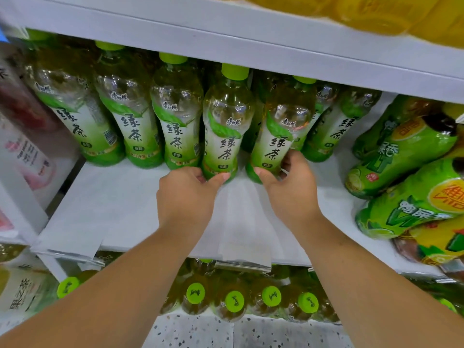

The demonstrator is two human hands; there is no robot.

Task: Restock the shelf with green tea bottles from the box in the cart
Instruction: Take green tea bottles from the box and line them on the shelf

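I had two green tea bottles, one in each hand, and both stood on the white shelf. My left hand was closed around the bottom of one bottle. My right hand was closed around the bottom of the other bottle, just beside the first. Both bottles sat a little in front of the row of green tea bottles that ran off to the left. More of them stood behind, on the right.

I think the step was to set these two in line with the row. To do it well, I would push each bottle back gently, low down, so it stayed upright and did not knock the ones behind. I would turn the labels to face out like the others.

To the right lay some bigger green and yellow bottles, tipped on their sides. I would keep my right arm away from those. Below the shelf I saw more green caps. I could not see the box or the cart.
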